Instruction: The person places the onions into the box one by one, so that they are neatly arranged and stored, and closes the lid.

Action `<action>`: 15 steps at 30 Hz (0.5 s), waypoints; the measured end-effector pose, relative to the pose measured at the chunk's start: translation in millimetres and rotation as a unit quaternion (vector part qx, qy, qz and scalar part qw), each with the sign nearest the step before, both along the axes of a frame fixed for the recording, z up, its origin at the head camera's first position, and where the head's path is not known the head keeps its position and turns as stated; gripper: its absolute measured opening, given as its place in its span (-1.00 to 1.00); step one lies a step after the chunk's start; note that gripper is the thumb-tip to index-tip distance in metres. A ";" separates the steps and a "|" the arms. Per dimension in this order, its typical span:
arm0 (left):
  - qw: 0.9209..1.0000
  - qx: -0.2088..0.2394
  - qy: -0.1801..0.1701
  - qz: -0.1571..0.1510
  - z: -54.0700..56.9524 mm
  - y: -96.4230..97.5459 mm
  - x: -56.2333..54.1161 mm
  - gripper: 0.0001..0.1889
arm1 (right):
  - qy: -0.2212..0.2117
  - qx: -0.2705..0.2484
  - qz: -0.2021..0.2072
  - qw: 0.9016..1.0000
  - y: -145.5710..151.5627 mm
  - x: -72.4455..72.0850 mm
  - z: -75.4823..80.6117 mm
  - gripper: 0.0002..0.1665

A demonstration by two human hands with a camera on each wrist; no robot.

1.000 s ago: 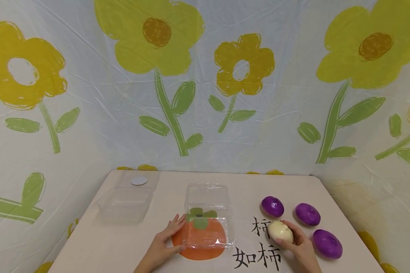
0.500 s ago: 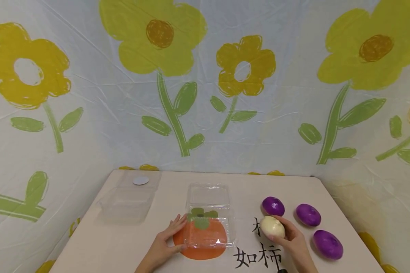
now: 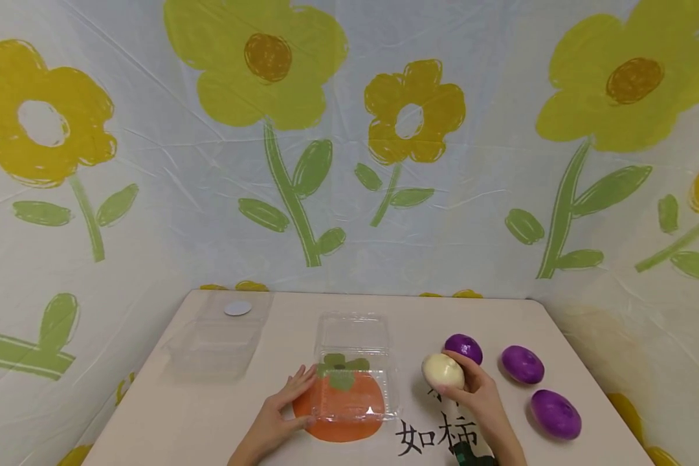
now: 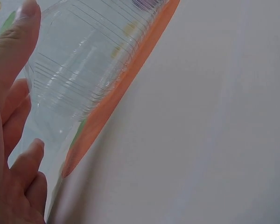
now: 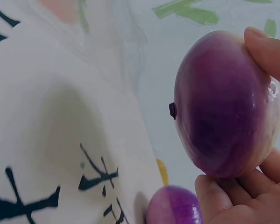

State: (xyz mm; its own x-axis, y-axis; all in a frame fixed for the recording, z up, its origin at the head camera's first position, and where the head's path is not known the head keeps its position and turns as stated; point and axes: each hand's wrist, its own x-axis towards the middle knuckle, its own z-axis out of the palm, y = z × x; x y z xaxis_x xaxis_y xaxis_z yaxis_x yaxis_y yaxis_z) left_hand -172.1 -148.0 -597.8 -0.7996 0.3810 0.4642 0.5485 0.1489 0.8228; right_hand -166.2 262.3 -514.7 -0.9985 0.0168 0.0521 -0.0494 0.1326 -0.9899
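My right hand (image 3: 482,398) grips a glossy onion (image 3: 443,372), purple on one side and cream on the other. The right wrist view shows the thumb on one side of the onion (image 5: 224,107) and fingers on the opposite side, with its small dark nub facing away from the palm. It is held above the table. My left hand (image 3: 281,408) rests at the left side of a clear hinged plastic container (image 3: 352,395), fingers mostly straight and touching its edge. Its lid stands open behind it. In the left wrist view, the thumb lies near the ribbed container (image 4: 84,56).
Several similar purple onions, such as this purple onion (image 3: 522,364), lie on the right of the table (image 3: 210,414). Another open clear container (image 3: 215,346), with a white oval label on its lid, stands at the back left. Flowered cloth (image 3: 349,194) surrounds the table.
My right hand has carried the onion left and a little up, away from the purple ones and closer to the middle container. My left hand has stayed in place.
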 end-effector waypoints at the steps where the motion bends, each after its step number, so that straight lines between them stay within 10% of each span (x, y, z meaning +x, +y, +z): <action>1: 1.000 -0.001 -0.001 0.002 -0.1 -0.1 0.2 -0.30 | 0.002 -0.003 0.003 1.000 -2.2 -1.9 1.3 -0.16; 15: 1.000 -0.012 0.017 -0.004 -1.2 0.2 -0.8 -0.29 | 0.051 -0.005 0.058 0.997 -49.1 -23.3 20.1 -0.22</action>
State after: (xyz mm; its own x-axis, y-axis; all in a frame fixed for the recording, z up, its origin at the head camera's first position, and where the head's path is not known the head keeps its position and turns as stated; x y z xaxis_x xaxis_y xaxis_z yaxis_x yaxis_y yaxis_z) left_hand -172.9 -147.8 -599.0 -0.7801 0.3986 0.4824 0.5778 0.1629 0.7998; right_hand -189.5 213.1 -494.5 -0.9833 -0.0968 0.1540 -0.1644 0.1097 -0.9803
